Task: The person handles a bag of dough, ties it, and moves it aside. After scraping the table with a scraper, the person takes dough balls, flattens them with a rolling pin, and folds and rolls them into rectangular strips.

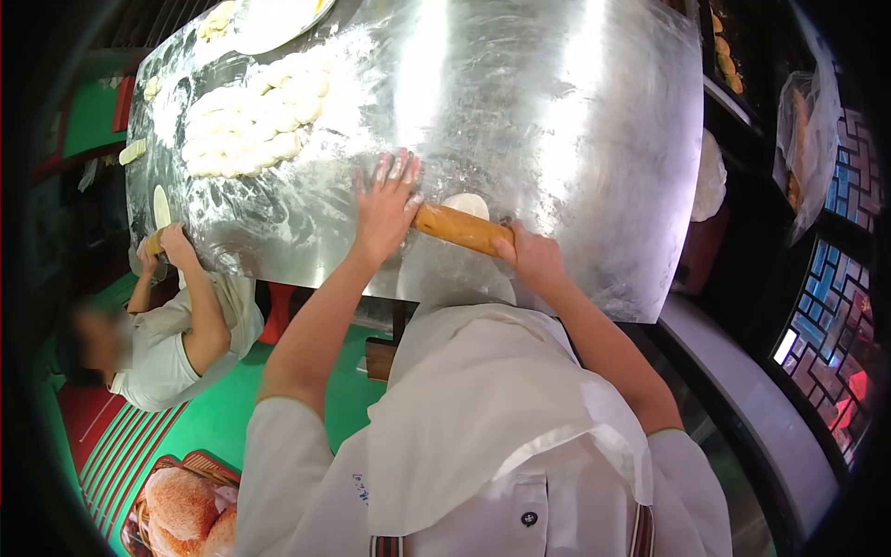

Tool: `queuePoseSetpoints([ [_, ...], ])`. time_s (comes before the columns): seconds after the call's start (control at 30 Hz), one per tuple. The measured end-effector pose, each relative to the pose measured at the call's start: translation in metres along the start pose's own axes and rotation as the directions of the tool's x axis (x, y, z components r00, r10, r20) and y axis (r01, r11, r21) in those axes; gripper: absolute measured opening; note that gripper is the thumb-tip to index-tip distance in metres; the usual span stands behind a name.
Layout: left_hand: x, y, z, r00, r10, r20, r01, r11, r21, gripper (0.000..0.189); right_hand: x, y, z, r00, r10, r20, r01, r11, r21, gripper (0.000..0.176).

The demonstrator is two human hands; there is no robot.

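Observation:
A wooden rolling pin [461, 228] lies across a small flat disc of dough [467, 203] on the floured steel table [557, 121]. My left hand [385, 206] presses flat on the pin's left end, fingers spread. My right hand [527, 258] rests over the pin's right end near the table's front edge. Only the far part of the dough disc shows beyond the pin.
A heap of several dough pieces [251, 121] sits in flour at the table's far left, beside a white plate [274, 20]. Another person [176, 334] at the left edge rolls dough with a small pin [153, 243]. A tray of buns [186, 509] lies below left.

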State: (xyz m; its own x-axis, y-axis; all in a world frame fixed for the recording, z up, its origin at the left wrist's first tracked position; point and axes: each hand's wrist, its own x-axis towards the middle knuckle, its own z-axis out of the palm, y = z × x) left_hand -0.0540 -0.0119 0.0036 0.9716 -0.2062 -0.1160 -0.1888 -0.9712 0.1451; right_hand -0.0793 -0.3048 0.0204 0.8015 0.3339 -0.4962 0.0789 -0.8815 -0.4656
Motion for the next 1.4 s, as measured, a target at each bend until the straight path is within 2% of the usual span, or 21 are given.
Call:
queuePoseSetpoints([
  [0.07,0.035,-0.006,0.0,0.997,-0.03,-0.065,0.032,0.999,0.025,0.06,0.045,0.011,0.013,0.969,-0.181,-0.166,0.128,0.949,-0.287,0.037],
  [0.17,0.05,-0.003,-0.003,0.986,-0.066,-0.152,0.063,0.998,-0.023,0.054,0.089,0.022,-0.018,0.931,-0.049,-0.362,-0.022,0.981,-0.191,0.032],
  [0.3,-0.014,0.008,0.0,0.997,-0.08,-0.023,0.079,0.996,-0.052,0.055,0.028,0.017,0.023,0.969,0.046,-0.242,-0.1,0.971,-0.217,0.033],
  [0.37,-0.034,0.018,-0.003,0.994,-0.082,0.077,0.084,0.996,-0.02,0.053,0.006,0.017,0.048,0.925,0.107,-0.364,-0.129,0.991,-0.037,0.035],
  [0.4,-0.02,0.014,-0.002,0.997,-0.077,0.027,0.077,0.997,0.008,0.053,0.017,0.015,0.039,0.947,0.169,-0.273,-0.2,0.975,-0.093,0.036],
  [0.53,0.069,-0.001,-0.003,0.989,-0.13,-0.075,0.127,0.991,-0.037,0.053,0.11,0.022,-0.034,0.909,0.029,-0.415,-0.09,0.988,-0.128,0.037],
  [0.57,0.074,-0.002,0.003,0.986,-0.122,-0.117,0.119,0.992,-0.033,0.053,0.12,0.02,-0.045,0.905,0.118,-0.409,-0.173,0.98,-0.1,0.037],
  [0.63,0.062,-0.002,0.007,0.979,-0.116,-0.168,0.115,0.993,-0.017,0.053,0.096,0.025,-0.024,0.914,0.064,-0.401,-0.13,0.982,-0.14,0.035],
  [0.7,0.004,0.009,0.004,0.995,-0.074,-0.064,0.071,0.996,-0.046,0.053,0.042,0.029,0.016,0.969,0.032,-0.244,-0.093,0.966,-0.241,0.03],
  [0.8,-0.038,0.033,-0.006,0.989,-0.13,0.076,0.145,0.958,-0.247,0.052,-0.014,0.033,0.047,0.935,-0.001,-0.354,-0.031,0.996,-0.086,0.031],
  [0.9,-0.007,0.066,-0.016,0.968,-0.164,0.188,0.237,0.843,-0.483,0.052,-0.011,0.045,0.037,0.911,-0.166,-0.378,0.134,0.985,-0.109,0.032],
  [1.03,0.02,0.062,-0.002,0.934,-0.156,0.322,0.302,0.827,-0.474,0.046,-0.001,0.047,0.008,0.926,-0.248,-0.285,0.178,0.952,-0.247,0.031],
  [1.1,0.013,0.015,0.022,0.946,-0.301,0.123,0.325,0.866,-0.381,0.035,-0.008,0.052,-0.006,0.935,-0.252,-0.248,0.185,0.946,-0.265,0.031],
  [1.13,0.008,-0.02,0.042,0.884,-0.423,-0.2,0.286,0.827,-0.484,0.023,-0.016,0.058,-0.008,0.946,-0.191,-0.262,0.128,0.962,-0.241,0.032],
  [1.17,0.005,-0.057,0.043,0.83,-0.452,-0.326,0.296,0.853,-0.431,0.019,-0.025,0.064,-0.01,0.954,-0.128,-0.271,0.069,0.974,-0.216,0.032],
  [1.2,0.018,-0.083,0.018,0.788,-0.585,-0.193,0.537,0.805,-0.251,0.02,-0.033,0.071,-0.01,0.954,-0.13,-0.269,0.071,0.973,-0.219,0.032],
  [1.23,0.021,-0.102,0.0,0.699,-0.689,-0.193,0.56,0.695,-0.45,0.019,-0.038,0.079,-0.007,0.949,-0.041,-0.314,-0.004,0.99,-0.141,0.034],
  [1.27,0.023,-0.105,-0.023,0.673,-0.724,-0.153,0.478,0.584,-0.657,0.017,-0.04,0.085,-0.004,0.934,0.05,-0.354,-0.076,0.995,-0.059,0.036],
  [1.3,0.025,-0.098,-0.039,0.671,-0.725,-0.158,0.476,0.584,-0.657,0.017,-0.041,0.09,-0.002,0.933,0.046,-0.356,-0.072,0.996,-0.06,0.036],
  [1.37,0.029,-0.074,-0.059,0.732,-0.658,-0.176,0.419,0.64,-0.644,0.014,-0.04,0.098,0.0,0.899,0.28,-0.336,-0.271,0.96,0.074,0.041],
  [1.4,0.025,-0.062,-0.046,0.771,-0.533,-0.348,0.196,0.719,-0.667,0.012,-0.038,0.095,-0.003,0.899,0.279,-0.337,-0.271,0.96,0.072,0.041],
])
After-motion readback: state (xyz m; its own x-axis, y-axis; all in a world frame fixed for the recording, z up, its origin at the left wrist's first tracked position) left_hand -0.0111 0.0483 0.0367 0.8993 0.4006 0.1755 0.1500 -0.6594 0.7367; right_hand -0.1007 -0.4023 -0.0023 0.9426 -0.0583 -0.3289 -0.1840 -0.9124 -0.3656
